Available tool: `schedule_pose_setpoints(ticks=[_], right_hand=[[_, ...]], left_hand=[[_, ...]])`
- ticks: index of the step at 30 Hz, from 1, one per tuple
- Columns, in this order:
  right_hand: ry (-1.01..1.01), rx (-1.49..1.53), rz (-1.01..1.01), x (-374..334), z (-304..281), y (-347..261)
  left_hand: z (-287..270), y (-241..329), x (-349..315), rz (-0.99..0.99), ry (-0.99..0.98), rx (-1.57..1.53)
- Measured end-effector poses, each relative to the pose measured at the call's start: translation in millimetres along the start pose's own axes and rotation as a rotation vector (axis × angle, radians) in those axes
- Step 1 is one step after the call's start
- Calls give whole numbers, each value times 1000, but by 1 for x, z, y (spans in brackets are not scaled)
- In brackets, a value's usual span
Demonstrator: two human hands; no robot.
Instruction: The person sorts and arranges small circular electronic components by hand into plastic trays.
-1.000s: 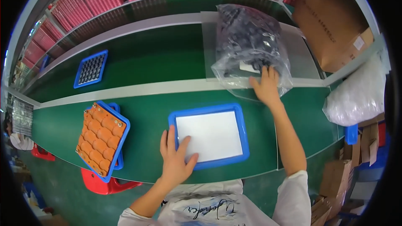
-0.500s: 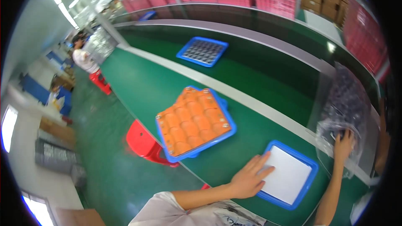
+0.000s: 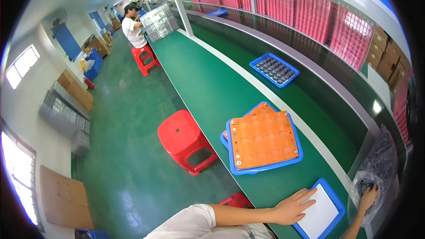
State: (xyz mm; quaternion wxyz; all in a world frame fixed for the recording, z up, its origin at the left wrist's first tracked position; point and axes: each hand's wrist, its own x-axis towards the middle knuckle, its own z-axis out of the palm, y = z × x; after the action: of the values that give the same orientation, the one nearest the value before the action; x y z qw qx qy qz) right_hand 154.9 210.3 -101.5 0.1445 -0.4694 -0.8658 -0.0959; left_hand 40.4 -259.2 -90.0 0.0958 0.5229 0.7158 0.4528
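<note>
My left hand [image 3: 293,208] rests with fingers spread on the left edge of a blue tray [image 3: 340,204], over the white sheet [image 3: 319,214] that lines it. My right hand [image 3: 369,197] is at the mouth of a clear plastic bag [image 3: 380,161] holding dark pieces. Its fingers curl in among them, partly hidden, and what they grip I cannot make out. Beyond my left hand, orange moulded plates [image 3: 264,139] with round recesses and metal studs at the edges lie stacked on blue trays [image 3: 265,169].
Across the dividing rail, a blue tray [image 3: 287,82] of dark round parts lies on the green belt. Red stools [image 3: 181,135] stand along the bench's left edge. Farther down, a person [image 3: 133,31] sits beside stacked clear trays [image 3: 160,23]. Pink-red stacks [image 3: 305,15] line the far side.
The view has swung left, showing more of the aisle, so the bench things sit farther right. My left hand stays on the lined tray, my right hand at the bag.
</note>
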Motion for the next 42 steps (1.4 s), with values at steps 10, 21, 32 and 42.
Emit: schedule_pose_setpoints(ticks=[10, 21, 32, 42], right_hand=[[105, 436, -150, -71, -93, -8], [-299, 564, -561, -210, -170, -158], [-498, 748, -502, -202, -172, -123], [-410, 679, -683, -183, -149, -163]], left_hand=[[4, 11, 1, 50, -1, 78], [-45, 25, 15, 46, -123, 156], [-33, 11, 80, 364, -255, 143], [-50, -18, 90, 165, -110, 363]])
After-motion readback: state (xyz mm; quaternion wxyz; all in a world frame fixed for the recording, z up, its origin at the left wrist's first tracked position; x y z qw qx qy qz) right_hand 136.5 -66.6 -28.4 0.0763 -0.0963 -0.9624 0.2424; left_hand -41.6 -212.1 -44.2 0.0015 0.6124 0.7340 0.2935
